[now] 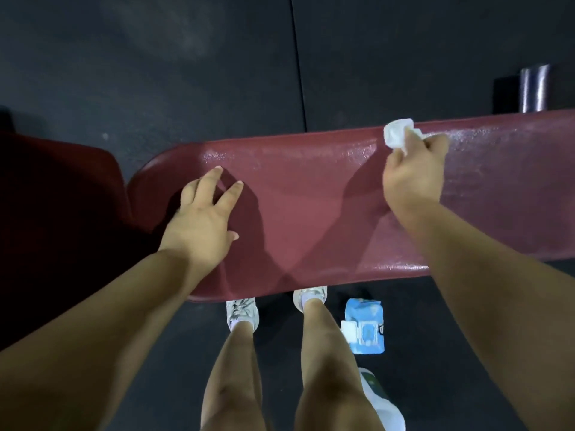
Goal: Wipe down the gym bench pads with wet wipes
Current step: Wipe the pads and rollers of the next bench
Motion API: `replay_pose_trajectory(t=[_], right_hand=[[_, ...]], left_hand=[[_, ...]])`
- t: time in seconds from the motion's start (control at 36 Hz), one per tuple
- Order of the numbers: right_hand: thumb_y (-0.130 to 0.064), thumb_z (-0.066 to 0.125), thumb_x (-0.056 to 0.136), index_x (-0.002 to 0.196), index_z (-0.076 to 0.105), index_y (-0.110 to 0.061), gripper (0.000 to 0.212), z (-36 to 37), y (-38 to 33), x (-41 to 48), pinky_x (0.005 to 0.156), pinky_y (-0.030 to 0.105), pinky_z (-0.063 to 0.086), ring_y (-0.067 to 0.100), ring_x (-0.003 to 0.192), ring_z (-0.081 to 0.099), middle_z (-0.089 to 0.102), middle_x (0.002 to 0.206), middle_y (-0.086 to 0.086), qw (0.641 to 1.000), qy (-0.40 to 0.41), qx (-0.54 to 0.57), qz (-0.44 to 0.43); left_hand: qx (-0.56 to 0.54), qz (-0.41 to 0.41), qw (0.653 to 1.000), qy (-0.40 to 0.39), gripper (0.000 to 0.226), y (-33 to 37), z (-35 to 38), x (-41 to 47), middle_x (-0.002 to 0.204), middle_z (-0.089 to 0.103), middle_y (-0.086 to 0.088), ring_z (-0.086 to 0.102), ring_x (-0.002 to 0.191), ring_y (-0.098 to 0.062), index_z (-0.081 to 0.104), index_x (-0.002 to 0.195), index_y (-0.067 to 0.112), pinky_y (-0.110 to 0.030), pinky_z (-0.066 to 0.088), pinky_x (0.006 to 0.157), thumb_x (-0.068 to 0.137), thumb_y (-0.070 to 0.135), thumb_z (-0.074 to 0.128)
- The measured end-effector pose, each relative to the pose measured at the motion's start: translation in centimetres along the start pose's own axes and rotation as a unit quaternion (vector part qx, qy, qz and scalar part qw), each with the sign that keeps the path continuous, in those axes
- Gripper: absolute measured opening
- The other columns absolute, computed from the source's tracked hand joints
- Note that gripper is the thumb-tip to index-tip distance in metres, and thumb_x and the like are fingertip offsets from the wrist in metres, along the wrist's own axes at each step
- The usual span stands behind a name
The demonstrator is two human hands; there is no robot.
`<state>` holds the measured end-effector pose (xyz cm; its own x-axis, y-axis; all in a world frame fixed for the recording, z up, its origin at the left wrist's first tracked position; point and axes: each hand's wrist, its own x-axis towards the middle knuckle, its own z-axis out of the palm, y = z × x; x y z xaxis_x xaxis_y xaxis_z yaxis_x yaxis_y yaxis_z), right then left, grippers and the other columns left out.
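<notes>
Head view: the long dark-red vinyl bench pad (311, 197) runs from 9 to 3 o'clock. The right hand (413, 172) pinches the crumpled white wet wipe (396, 135) at the pad's far edge, at the hand's 11 o'clock. The duller (probably unwiped) surface lies toward 9 o'clock of this hand. The left hand (202, 219) rests there, fingers spread, holding nothing.
</notes>
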<state>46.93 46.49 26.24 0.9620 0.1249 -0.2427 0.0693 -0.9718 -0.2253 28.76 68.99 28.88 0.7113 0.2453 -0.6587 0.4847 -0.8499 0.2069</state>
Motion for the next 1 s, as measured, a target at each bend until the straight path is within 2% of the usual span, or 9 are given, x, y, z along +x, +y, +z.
replay_pose_trajectory(t=[0.11, 0.22, 0.31, 0.39, 0.5, 0.61, 0.69, 0.89, 1.0], right_hand=[[-0.009, 0.042, 0.09, 0.136, 0.044, -0.012, 0.046, 3.2, -4.6, -3.1, 0.085, 0.033, 0.037, 0.033, 0.097, 0.052, 0.035, 0.13, 0.02, 1.0, -0.009, -0.02, 0.022], [-0.003, 0.05, 0.069, 0.118, 0.057, -0.008, 0.05, 6.1, -8.0, -8.1, 0.048, 0.032, 0.053, 0.036, 0.069, 0.059, 0.05, 0.108, 0.021, 0.963, -0.103, 0.045, -0.244], [-0.011, 0.038, 0.078, 0.12, 0.061, -0.014, 0.048, 5.7, -7.4, -8.4, 0.054, 0.033, 0.052, 0.034, 0.077, 0.06, 0.046, 0.109, 0.009, 0.875, -0.156, -0.021, -0.458], [-0.028, 0.033, 0.098, 0.122, 0.05, -0.018, 0.031, 3.2, -6.3, -4.9, 0.074, 0.031, 0.045, 0.025, 0.087, 0.052, 0.045, 0.09, -0.003, 0.914, -0.154, -0.037, -0.372], [-0.014, 0.039, 0.094, 0.136, 0.042, -0.017, 0.042, 1.6, -4.5, -0.2, 0.075, 0.03, 0.036, 0.028, 0.092, 0.05, 0.04, 0.123, 0.012, 0.991, -0.065, -0.02, -0.119], [-0.01, 0.041, 0.089, 0.136, 0.042, -0.011, 0.048, 2.1, -7.2, -0.9, 0.08, 0.032, 0.039, 0.025, 0.091, 0.045, 0.035, 0.133, 0.017, 0.998, -0.047, 0.036, 0.016], [-0.012, 0.045, 0.09, 0.137, 0.04, -0.008, 0.048, 3.8, -10.9, -3.6, 0.085, 0.033, 0.046, 0.031, 0.109, 0.047, 0.035, 0.132, 0.017, 0.993, -0.075, -0.027, -0.083], [-0.002, 0.054, 0.078, 0.126, 0.052, -0.008, 0.048, 6.3, -12.7, -8.2, 0.052, 0.036, 0.041, 0.032, 0.072, 0.049, 0.048, 0.111, 0.02, 0.884, -0.223, 0.002, -0.411], [-0.012, 0.033, 0.086, 0.13, 0.043, -0.019, 0.045, 4.6, -10.5, -4.9, 0.067, 0.038, 0.047, 0.036, 0.093, 0.053, 0.044, 0.119, 0.015, 0.927, -0.147, -0.019, -0.345]], left_hand=[[-0.01, -0.042, 0.999, 0.026, 0.087, -1.0, 0.1, 0.1, 0.156, -0.005, 0.003, -0.002, 0.142, -0.027, 0.016, 0.15, 0.031, -0.044, 0.021, 0.115, 0.081, 0.034, 0.07], [-0.02, -0.037, 0.999, 0.02, 0.087, -1.7, 0.6, 0.0, 0.156, -0.011, 0.009, -0.007, 0.143, -0.025, 0.011, 0.15, 0.035, -0.041, 0.014, 0.117, 0.083, 0.037, 0.068], [-0.025, -0.03, 0.999, 0.027, 0.087, -1.9, 0.5, 0.0, 0.157, -0.01, 0.007, -0.006, 0.143, -0.025, 0.015, 0.15, 0.032, -0.037, 0.01, 0.117, 0.082, 0.035, 0.069], [-0.024, -0.055, 0.997, 0.044, 0.088, -2.3, 0.4, -0.1, 0.157, -0.005, -0.003, 0.001, 0.142, -0.028, 0.02, 0.149, 0.029, -0.036, 0.011, 0.117, 0.079, 0.034, 0.073], [-0.027, -0.082, 0.994, 0.065, 0.09, -3.1, 0.4, -0.6, 0.156, 0.0, -0.007, 0.006, 0.141, -0.029, 0.023, 0.149, 0.027, -0.037, 0.017, 0.116, 0.076, 0.032, 0.076], [-0.034, -0.082, 0.995, 0.046, 0.09, -3.1, 0.3, -0.8, 0.157, -0.006, -0.004, 0.001, 0.143, -0.027, 0.017, 0.15, 0.028, -0.034, 0.016, 0.116, 0.08, 0.032, 0.073], [-0.025, -0.085, 0.996, 0.032, 0.089, -2.9, 0.0, -0.7, 0.157, -0.01, -0.004, -0.001, 0.143, -0.027, 0.011, 0.151, 0.029, -0.032, 0.015, 0.116, 0.083, 0.035, 0.069], [-0.002, -0.085, 0.996, 0.012, 0.082, -4.0, -0.7, -1.5, 0.157, -0.007, -0.004, 0.007, 0.143, -0.026, 0.018, 0.15, 0.025, -0.031, 0.019, 0.114, 0.085, 0.033, 0.066], [0.011, -0.116, 0.993, -0.018, 0.084, -4.9, -0.3, -2.4, 0.156, -0.013, -0.01, 0.003, 0.144, -0.03, 0.006, 0.151, 0.024, -0.033, 0.018, 0.114, 0.089, 0.032, 0.061]])
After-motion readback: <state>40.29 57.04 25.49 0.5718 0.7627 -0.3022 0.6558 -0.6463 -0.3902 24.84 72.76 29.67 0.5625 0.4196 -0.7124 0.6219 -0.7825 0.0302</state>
